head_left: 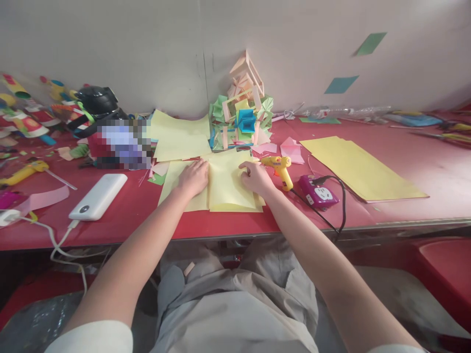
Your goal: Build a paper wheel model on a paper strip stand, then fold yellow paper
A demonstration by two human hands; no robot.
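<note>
A sheet of pale yellow paper (pixel 228 189) lies in front of me at the table's front edge, with a crease running down its left part. My left hand (pixel 195 177) rests flat on the paper beside that crease. Curled over the right part of the sheet, my right hand (pixel 256 177) has a bent forefinger touching it, and the paper bulges slightly there. Its other fingers are partly hidden. Just right of this hand lies a yellow glue gun (pixel 280 170). Behind the sheet is another pale yellow sheet (pixel 182 136).
Folded paper pieces (pixel 245 120) are piled against the wall. A purple power socket (pixel 318 192) and a stack of yellow paper (pixel 362 166) lie to the right. On the left are a white power bank (pixel 98 196) with a cable and a second glue gun (pixel 24 172).
</note>
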